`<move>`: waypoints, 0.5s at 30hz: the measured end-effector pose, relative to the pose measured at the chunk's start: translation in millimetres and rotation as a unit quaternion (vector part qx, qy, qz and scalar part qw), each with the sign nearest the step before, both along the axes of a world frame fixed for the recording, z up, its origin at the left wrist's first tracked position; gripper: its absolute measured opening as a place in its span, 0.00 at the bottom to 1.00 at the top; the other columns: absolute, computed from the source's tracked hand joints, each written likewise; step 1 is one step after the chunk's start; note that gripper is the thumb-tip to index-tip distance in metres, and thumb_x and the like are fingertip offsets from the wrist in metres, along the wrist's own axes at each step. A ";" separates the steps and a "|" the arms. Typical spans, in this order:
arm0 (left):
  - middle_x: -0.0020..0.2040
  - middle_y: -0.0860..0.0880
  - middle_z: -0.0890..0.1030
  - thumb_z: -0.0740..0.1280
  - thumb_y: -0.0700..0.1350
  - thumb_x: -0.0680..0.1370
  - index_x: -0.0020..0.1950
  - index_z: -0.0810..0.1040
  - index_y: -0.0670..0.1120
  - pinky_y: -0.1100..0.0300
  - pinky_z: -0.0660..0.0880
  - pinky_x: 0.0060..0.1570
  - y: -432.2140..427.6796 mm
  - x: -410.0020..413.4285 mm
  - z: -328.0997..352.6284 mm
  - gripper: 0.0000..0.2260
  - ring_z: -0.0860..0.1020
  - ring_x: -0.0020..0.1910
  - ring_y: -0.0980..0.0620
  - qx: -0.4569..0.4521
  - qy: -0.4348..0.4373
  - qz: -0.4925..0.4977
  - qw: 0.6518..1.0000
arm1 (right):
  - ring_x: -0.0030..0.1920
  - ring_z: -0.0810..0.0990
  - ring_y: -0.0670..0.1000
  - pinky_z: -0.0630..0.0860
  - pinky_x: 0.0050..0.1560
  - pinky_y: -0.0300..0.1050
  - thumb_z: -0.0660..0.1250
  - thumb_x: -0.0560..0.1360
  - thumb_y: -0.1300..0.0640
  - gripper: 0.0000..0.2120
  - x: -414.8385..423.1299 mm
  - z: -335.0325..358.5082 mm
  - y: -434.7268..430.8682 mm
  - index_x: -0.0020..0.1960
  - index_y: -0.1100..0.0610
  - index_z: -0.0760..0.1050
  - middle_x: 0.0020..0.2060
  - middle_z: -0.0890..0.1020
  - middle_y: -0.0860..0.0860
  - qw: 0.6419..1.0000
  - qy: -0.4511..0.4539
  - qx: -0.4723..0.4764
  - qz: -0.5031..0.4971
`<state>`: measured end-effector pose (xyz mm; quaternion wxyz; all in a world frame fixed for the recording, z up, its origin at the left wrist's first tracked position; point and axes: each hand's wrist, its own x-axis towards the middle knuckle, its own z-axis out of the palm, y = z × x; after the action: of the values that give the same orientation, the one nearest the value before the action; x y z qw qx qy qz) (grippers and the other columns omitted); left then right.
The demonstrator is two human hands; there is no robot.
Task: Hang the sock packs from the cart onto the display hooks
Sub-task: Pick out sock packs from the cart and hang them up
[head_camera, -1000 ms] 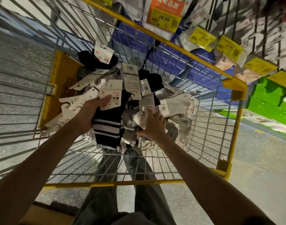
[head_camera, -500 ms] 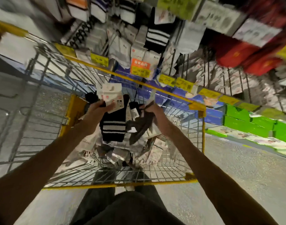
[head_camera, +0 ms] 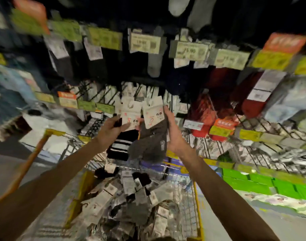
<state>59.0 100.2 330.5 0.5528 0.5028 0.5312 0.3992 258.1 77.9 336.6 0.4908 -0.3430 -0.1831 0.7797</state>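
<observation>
My left hand [head_camera: 112, 130] grips a black sock pack with white stripes [head_camera: 121, 145] by its white card header. Beside it, my right hand [head_camera: 173, 134] holds a dark grey sock pack [head_camera: 149, 146] with a white card on top. Both packs are raised side by side above the cart [head_camera: 197, 197], in front of the display hooks [head_camera: 100, 94]. The wire cart with yellow trim sits below my arms and holds several more sock packs [head_camera: 131, 197] in a loose heap. The view is blurred.
The display wall ahead is hung with socks under rows of yellow-green price tags [head_camera: 145, 43]. Red packs [head_camera: 206, 115] hang at the right. Green boxes [head_camera: 263, 183] line the low shelf at the right. Grey floor shows on both sides of the cart.
Both hands have lifted out of the cart up toward the display, each carrying a sock pack. My view has tilted up from the cart to the hooks.
</observation>
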 end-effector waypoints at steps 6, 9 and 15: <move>0.46 0.64 0.84 0.65 0.38 0.80 0.60 0.78 0.48 0.71 0.75 0.49 8.1 18.5 75.0 0.10 0.81 0.49 0.64 0.076 0.002 -0.045 0.996 | 0.43 0.81 0.57 0.76 0.48 0.48 0.70 0.67 0.53 0.16 3.4 70.4 17.4 0.50 0.62 0.82 0.46 0.83 0.59 0.994 -0.075 0.082 -0.001; 0.53 0.59 0.84 0.65 0.41 0.81 0.63 0.78 0.47 0.66 0.74 0.59 7.5 22.0 97.0 0.11 0.81 0.54 0.61 0.081 -0.043 -0.038 0.995 | 0.43 0.79 0.58 0.74 0.47 0.49 0.72 0.66 0.53 0.18 4.4 92.5 22.9 0.51 0.62 0.82 0.46 0.81 0.60 0.992 -0.090 0.087 -0.018; 0.41 0.62 0.80 0.66 0.42 0.80 0.54 0.77 0.47 0.76 0.71 0.43 6.9 17.3 141.7 0.04 0.79 0.39 0.69 0.094 -0.082 -0.002 0.992 | 0.48 0.85 0.56 0.82 0.46 0.48 0.69 0.77 0.55 0.13 -1.3 139.3 19.7 0.58 0.61 0.80 0.51 0.84 0.60 0.959 -0.196 0.182 -0.097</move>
<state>76.3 107.1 472.2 0.5456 0.5188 0.4432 0.4865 256.8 97.6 475.9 0.5728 -0.4102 -0.3801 0.5993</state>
